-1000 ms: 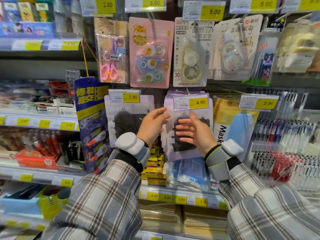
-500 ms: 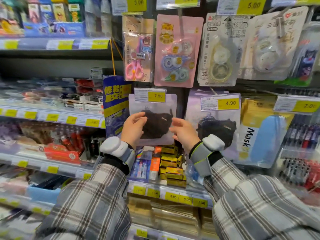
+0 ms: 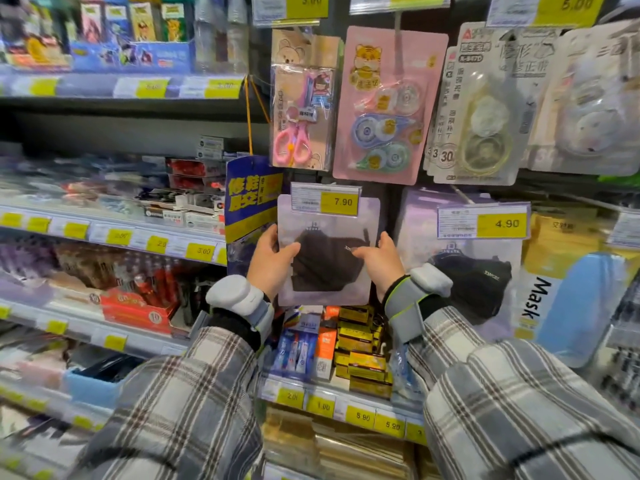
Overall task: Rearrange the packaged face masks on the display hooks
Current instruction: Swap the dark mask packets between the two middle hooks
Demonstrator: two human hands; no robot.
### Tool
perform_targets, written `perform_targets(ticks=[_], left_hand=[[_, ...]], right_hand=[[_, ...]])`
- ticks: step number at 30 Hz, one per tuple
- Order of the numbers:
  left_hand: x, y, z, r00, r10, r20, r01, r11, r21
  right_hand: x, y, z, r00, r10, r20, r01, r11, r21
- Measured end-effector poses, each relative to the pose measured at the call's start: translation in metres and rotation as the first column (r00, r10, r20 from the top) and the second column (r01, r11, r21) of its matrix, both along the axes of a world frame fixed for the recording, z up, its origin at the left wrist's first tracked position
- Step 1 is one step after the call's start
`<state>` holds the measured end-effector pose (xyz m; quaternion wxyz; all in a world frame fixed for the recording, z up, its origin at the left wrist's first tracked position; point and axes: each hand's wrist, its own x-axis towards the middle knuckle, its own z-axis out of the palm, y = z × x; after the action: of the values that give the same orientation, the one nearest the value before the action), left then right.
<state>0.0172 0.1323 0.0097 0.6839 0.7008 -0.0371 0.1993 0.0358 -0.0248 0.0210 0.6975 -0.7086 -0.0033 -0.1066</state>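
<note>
The left hand (image 3: 272,259) and right hand (image 3: 381,261) pinch the side edges of a pale lilac packet holding a black face mask (image 3: 327,261), upright, long axis vertical, face toward the person. A yellow 7.90 price tag (image 3: 325,199) overlaps its top edge. Just right of the right hand hangs a second lilac mask packet (image 3: 467,278).

The mask pack (image 3: 329,251) hung hemmed in: a 7.90 tag (image 3: 325,202) covered its top edge, a blue card (image 3: 251,199) touched its left side, and yellow boxes (image 3: 360,344) stood close beneath. The left hand (image 3: 272,263) and right hand (image 3: 379,261) took up both side edges. A dark gap (image 3: 391,216) ran open between it and the second pack (image 3: 460,268) to the right.
</note>
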Motion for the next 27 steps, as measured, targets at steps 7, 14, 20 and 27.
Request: perform_targets(ticks=[7, 14, 20, 27], left_hand=[[0.000, 0.000, -0.008, 0.999, -0.018, 0.030, 0.016, 0.998, 0.065], [-0.017, -0.002, -0.007, 1.000, 0.007, 0.029, -0.009, 0.999, 0.040], [-0.034, -0.005, -0.003, 0.999, 0.053, 0.001, -0.053, 0.999, 0.012], [-0.054, -0.007, -0.001, 0.998, 0.068, -0.010, -0.068, 0.998, 0.004]], right_hand=[[-0.009, -0.001, -0.003, 0.999, 0.008, 0.043, -0.005, 0.998, -0.064], [-0.019, -0.003, -0.003, 0.998, -0.011, 0.067, 0.014, 0.999, -0.047], [-0.034, -0.006, 0.000, 0.998, -0.007, 0.061, 0.011, 0.998, -0.067], [-0.049, -0.012, 0.000, 0.996, -0.013, 0.087, 0.020, 0.996, -0.082]])
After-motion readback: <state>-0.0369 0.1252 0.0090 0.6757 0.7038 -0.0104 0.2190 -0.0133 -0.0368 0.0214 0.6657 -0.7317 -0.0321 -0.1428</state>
